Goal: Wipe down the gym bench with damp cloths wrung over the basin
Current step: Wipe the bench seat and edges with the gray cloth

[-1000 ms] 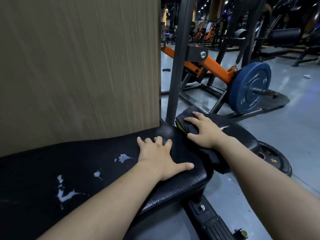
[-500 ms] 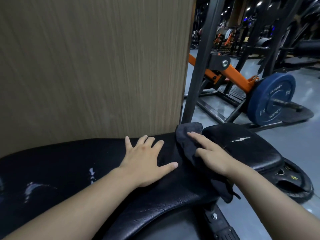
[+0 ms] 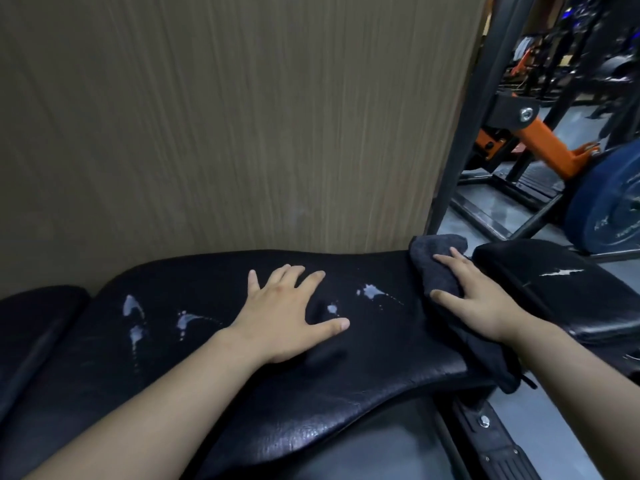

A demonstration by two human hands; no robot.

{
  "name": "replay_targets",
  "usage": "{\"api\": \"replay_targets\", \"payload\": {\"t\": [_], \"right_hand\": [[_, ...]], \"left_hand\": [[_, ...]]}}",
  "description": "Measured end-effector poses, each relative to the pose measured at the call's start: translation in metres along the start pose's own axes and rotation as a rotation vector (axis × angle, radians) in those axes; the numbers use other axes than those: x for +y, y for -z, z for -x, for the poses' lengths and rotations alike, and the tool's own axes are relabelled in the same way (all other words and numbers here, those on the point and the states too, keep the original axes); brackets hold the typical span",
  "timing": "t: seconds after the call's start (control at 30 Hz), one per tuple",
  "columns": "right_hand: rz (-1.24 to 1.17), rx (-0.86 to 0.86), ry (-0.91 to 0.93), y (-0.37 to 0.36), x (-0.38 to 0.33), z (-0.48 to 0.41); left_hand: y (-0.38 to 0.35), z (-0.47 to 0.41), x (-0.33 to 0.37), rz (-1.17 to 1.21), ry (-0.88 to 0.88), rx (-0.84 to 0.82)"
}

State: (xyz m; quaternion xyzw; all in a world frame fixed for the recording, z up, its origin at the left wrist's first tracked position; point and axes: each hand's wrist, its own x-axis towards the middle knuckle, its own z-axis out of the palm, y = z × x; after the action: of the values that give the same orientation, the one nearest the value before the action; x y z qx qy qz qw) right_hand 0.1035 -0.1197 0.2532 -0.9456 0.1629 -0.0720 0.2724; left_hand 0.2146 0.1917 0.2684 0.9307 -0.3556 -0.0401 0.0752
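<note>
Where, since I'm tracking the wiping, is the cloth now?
Head view, right side: the cloth lies under the right hand, draped over the end of the bench pad, beside the smaller pad.

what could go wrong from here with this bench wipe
1. The left hand lies flat on the bench pad between pale wet patches, so a sweep by the cloth under the right hand may stop short and miss those beyond it.
2. The cloth's loose end hangs off the pad's near edge and might drag or slip off.
3. The seat pad has a pale tear that could snag the cloth.
</note>
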Motion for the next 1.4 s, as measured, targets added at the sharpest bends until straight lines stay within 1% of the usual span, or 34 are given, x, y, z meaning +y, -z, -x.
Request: {"api": "replay_targets", "payload": {"t": [0.23, 0.4, 0.5, 0.73, 1.03, 1.4], "right_hand": [[0.038, 0.001, 0.015, -0.025, -0.044, 0.007], [0.090, -0.022, 0.023, -0.043, -0.073, 0.006], [0.100, -0.020, 0.040, -0.055, -0.090, 0.006], [0.093, -0.022, 0.073, -0.086, -0.134, 0.010], [0.110, -0.062, 0.123, -0.123, -0.198, 0.017], [0.120, -0.103, 0.180, -0.174, -0.272, 0.017]], "left_hand": [[0.003, 0.019, -0.024, -0.015, 0.019, 0.022], [0.014, 0.053, -0.064, -0.031, 0.049, 0.073], [0.017, 0.075, -0.089, -0.009, 0.103, 0.122], [0.015, 0.105, -0.143, -0.058, 0.168, 0.143], [0.017, 0.137, -0.196, -0.047, 0.246, 0.097], [0.011, 0.158, -0.231, -0.002, 0.292, 0.030]]}}
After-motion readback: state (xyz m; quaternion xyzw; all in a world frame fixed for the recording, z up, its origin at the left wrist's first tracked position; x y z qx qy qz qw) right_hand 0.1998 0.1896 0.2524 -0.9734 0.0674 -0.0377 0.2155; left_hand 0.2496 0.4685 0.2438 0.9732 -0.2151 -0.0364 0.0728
